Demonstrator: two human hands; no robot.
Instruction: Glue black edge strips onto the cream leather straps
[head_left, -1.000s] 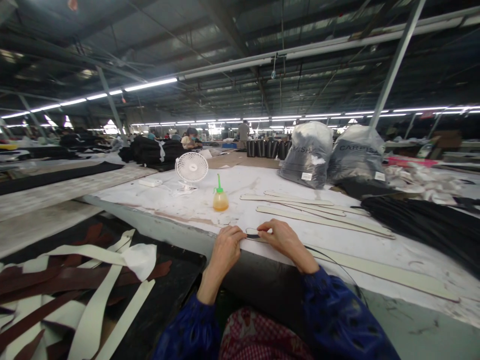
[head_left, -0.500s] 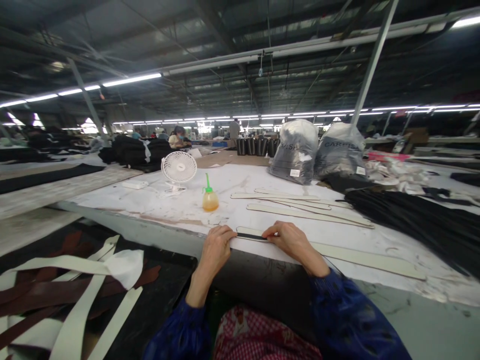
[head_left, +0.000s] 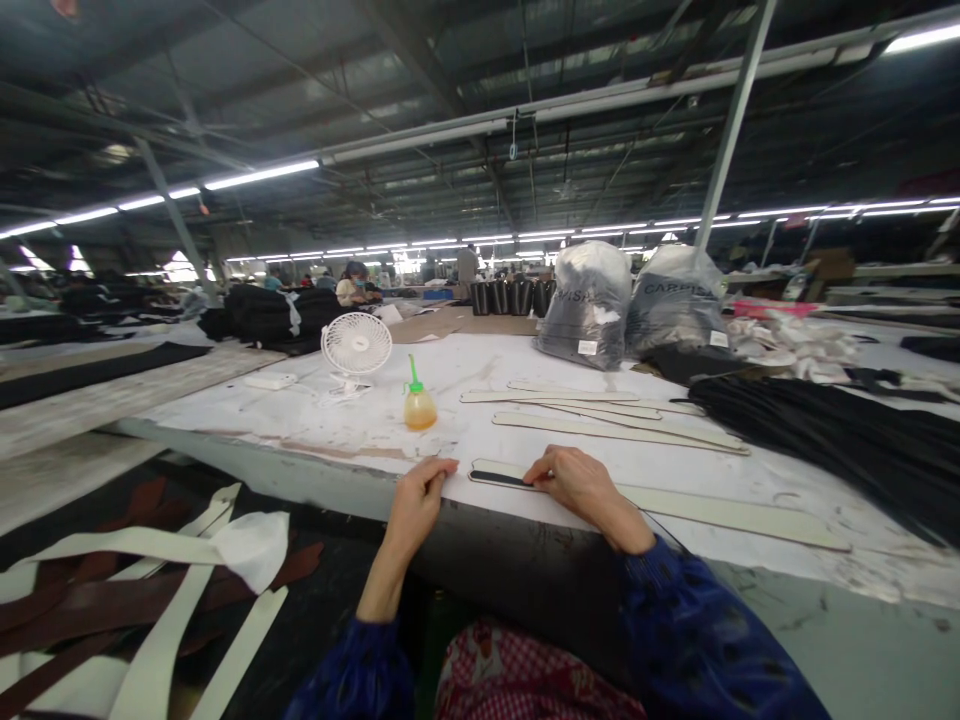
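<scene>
A long cream strap with a dark edge lies along the front of the white-covered table. A narrow black strip lies on its left end. With thumb and fingers pinched together, my right hand grips the black strip against the strap. My left hand is held just left of the strap's rounded end, apart from it. Its thumb and forefinger are pressed together; anything between them is too small to make out. More cream straps lie behind my right hand.
A squeeze bottle with a green spout and a small white fan stand behind my left hand. Black strips are heaped at right. Plastic-wrapped bags stand farther back. Cream and brown scraps lie lower left.
My left hand has let go of the strap's left end and moved slightly left and toward me. My right hand stays at nearly the same spot on the strip.
</scene>
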